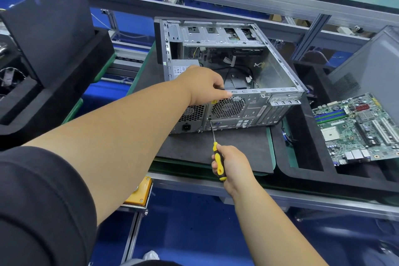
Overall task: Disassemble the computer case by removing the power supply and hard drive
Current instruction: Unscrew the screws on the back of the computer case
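An open metal computer case (278, 75) lies on its side on a dark mat, rear panel facing me. The grey power supply (183, 69) sits in its near-left corner, with its socket and vent showing on the rear panel. My left hand (203, 86) grips the top rear edge of the case above the fan grille. My right hand (232, 166) holds a yellow-and-black screwdriver (218, 160); its tip touches a screw on the rear panel just below the fan grille. I cannot make out the hard drive among the bays at the far end.
A green motherboard (356, 129) lies in a black foam tray at the right. A dark case panel (47, 21) leans in a black foam holder at the left. A grey panel (371, 67) stands at the far right. An orange box (139, 192) hangs below the bench edge.
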A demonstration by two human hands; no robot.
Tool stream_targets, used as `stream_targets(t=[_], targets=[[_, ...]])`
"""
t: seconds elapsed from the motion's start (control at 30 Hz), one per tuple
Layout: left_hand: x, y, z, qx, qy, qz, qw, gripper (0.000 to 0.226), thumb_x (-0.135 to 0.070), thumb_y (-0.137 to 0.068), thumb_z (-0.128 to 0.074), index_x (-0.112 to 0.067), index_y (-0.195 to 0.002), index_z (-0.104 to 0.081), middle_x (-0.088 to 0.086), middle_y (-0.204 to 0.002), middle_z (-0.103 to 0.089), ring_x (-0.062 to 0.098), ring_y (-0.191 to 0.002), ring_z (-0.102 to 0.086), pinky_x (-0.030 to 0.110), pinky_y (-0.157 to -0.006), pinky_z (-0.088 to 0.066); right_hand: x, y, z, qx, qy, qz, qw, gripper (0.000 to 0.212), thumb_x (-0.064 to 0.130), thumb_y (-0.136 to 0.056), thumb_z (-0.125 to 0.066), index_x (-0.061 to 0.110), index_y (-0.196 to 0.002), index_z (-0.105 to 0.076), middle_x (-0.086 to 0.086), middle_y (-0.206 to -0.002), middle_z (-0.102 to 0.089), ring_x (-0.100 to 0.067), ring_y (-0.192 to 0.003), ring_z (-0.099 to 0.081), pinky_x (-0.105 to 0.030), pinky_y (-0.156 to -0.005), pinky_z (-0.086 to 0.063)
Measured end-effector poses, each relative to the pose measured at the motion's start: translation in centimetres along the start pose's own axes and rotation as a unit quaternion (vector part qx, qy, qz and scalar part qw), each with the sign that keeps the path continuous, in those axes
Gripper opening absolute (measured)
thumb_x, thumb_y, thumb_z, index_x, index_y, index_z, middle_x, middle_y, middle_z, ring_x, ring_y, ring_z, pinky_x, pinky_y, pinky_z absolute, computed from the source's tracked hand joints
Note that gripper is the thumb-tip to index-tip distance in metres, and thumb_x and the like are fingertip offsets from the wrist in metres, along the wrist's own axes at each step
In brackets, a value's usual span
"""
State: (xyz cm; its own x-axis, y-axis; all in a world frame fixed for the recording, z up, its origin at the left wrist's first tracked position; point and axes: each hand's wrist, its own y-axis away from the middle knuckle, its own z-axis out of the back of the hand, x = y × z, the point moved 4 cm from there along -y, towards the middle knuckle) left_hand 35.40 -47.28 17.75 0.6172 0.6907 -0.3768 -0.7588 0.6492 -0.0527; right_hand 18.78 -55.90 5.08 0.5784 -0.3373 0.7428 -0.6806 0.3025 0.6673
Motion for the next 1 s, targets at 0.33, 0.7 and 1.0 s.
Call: stream_targets(t=[0.33, 0.7, 1.0], targets=[[-0.2, 0.1, 0.1, -0.003, -0.002, -0.001, 1.0, 0.038, -0.057, -0.094, -0.051, -0.023, -0.088, -0.067, -0.005, -0.076, -0.062, 0.018, -0.081, -0.056, 0.028, -0.08, -0.029, 0.4, 0.0, 0.2, 0.002, 0.002, 0.008, 1.0, 0.019, 0.022, -0.099, -0.052, 0.008, -0.09, -0.062, -0.005, -0.066, -0.06, -0.009, -0.046, -0.05, -0.022, -0.046, -0.043], [0.1, 0.0, -0.1, 0.007, 0.01, 0.005, 1.0, 0.04, -0.059, -0.092, -0.051, -0.023, -0.088, -0.068, -0.001, -0.081, -0.066, 0.022, -0.088, -0.055, 0.03, -0.079, -0.035, -0.6, -0.7, 0.4, 0.027, 0.07, 0.057, 0.996, 0.02, 0.031, -0.096, -0.063, 0.011, -0.092, -0.063, 0.002, -0.066, -0.066, -0.01, -0.055, -0.059, -0.025, -0.052, -0.045], [0.0, 0.1, 0.0, 0.01, 0.005, 0.004, 1.0, 0.038, -0.057, -0.093, -0.051, -0.024, -0.087, -0.067, 0.0, -0.081, -0.066, 0.023, -0.089, -0.055, 0.031, -0.081, -0.037, -1.0, -0.8, 0.3, 0.039, 0.063, 0.042, 0.996, 0.025, 0.031, -0.097, -0.061, 0.008, -0.093, -0.069, -0.002, -0.075, -0.073, -0.011, -0.061, -0.062, -0.025, -0.056, -0.05]])
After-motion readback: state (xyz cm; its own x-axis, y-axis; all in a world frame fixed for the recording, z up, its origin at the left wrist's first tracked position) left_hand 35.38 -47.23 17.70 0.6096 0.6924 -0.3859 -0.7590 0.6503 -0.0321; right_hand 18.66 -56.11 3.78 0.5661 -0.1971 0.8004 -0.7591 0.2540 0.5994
